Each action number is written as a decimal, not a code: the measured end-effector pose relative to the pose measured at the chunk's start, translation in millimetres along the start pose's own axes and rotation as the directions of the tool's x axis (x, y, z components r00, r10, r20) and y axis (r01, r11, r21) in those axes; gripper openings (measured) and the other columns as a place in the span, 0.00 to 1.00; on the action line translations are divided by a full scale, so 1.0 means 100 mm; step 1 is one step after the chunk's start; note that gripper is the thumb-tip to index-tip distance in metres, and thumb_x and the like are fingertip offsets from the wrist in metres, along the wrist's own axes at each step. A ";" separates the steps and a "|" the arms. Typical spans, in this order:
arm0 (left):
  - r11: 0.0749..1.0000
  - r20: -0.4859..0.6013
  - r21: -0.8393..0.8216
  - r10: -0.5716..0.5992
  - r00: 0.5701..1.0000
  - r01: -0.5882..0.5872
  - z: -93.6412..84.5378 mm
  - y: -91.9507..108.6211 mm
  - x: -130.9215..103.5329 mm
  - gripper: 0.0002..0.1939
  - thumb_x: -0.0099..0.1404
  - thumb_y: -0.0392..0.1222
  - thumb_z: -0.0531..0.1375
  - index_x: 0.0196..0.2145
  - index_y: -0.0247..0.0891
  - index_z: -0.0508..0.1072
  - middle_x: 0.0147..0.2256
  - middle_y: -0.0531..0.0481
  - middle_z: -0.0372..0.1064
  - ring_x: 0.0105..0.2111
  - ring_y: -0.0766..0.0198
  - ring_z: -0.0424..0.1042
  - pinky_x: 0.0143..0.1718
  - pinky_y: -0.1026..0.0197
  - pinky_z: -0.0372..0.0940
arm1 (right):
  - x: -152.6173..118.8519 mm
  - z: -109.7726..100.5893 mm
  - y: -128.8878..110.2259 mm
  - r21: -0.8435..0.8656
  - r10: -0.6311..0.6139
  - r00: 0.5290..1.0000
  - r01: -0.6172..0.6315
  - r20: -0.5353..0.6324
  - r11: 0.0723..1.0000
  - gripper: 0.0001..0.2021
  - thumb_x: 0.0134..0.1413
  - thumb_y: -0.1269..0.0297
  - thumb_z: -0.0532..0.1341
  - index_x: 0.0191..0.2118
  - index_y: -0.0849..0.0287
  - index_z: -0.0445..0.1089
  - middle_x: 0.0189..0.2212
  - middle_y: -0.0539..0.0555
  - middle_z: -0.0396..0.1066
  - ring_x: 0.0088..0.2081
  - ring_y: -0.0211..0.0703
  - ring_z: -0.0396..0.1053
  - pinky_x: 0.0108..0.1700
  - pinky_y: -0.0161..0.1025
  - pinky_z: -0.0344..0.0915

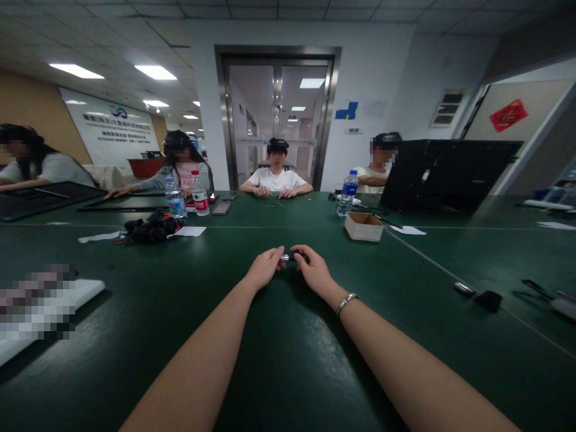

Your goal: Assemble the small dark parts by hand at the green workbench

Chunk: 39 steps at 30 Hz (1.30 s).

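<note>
Over the dark green table (279,360), both my hands meet on a small silver-and-black piece (286,258), too small to name for certain. My left hand (264,268) is closed, its thumb and fingers pinching the shiny silver end. On the other side, my right hand (314,270) has its fingers curled round the dark end, and a silver bracelet (346,304) sits on that wrist. My fingers hide part of the piece.
An open cardboard box (363,231) stands ahead to the right, near a water bottle (347,193). Two bottles (175,198) and a black tangled heap (152,228) lie ahead left. A large black panel (445,174) stands right. A person (276,180) sits opposite; others sit around.
</note>
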State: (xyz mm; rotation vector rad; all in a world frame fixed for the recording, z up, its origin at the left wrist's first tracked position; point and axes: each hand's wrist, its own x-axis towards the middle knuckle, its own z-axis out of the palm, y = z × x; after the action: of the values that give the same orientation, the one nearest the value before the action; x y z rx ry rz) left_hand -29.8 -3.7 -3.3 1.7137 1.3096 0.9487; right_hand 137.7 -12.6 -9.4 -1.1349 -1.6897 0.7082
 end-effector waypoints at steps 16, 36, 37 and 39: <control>0.997 0.016 0.048 0.065 0.998 -0.066 -0.02 0.00 -0.02 0.31 0.63 0.64 0.43 0.30 0.35 0.72 0.30 0.46 0.72 0.31 0.62 0.68 0.34 0.61 0.60 | -0.02 -0.01 -0.05 0.003 0.002 1.000 -0.002 0.003 1.000 0.14 0.55 0.59 0.54 0.44 0.57 0.68 0.33 0.51 0.68 0.26 0.35 0.64 0.32 0.36 0.64; 0.996 -0.029 -0.030 0.083 0.996 -0.084 0.00 0.05 -0.05 0.25 0.62 0.60 0.49 0.34 0.35 0.73 0.30 0.45 0.74 0.31 0.62 0.70 0.34 0.61 0.63 | 0.01 0.03 -0.02 0.134 0.066 0.998 -0.063 -0.020 0.989 0.13 0.51 0.59 0.57 0.42 0.58 0.68 0.33 0.50 0.68 0.26 0.34 0.65 0.31 0.36 0.65; 0.996 -0.071 -0.033 0.078 0.994 -0.081 0.02 0.05 -0.03 0.25 0.63 0.60 0.48 0.35 0.36 0.74 0.31 0.45 0.74 0.32 0.61 0.71 0.34 0.61 0.63 | 0.01 0.04 -0.05 0.178 0.100 0.995 -0.095 -0.016 0.979 0.13 0.50 0.59 0.58 0.41 0.58 0.68 0.31 0.50 0.68 0.25 0.34 0.65 0.30 0.35 0.64; 0.996 -0.179 -0.051 0.064 0.982 -0.074 0.08 0.08 0.01 0.26 0.64 0.60 0.47 0.37 0.37 0.74 0.35 0.45 0.74 0.36 0.60 0.71 0.35 0.60 0.64 | -0.01 0.09 -0.13 0.280 0.178 0.984 -0.166 -0.019 0.946 0.15 0.48 0.60 0.59 0.42 0.59 0.66 0.29 0.48 0.67 0.24 0.33 0.65 0.28 0.33 0.63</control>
State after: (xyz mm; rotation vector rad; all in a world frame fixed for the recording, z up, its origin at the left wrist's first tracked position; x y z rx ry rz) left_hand -19.8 -5.6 0.3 1.6704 1.3292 1.1906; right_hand 125.1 -18.2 -2.0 -1.0969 -1.4122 0.9897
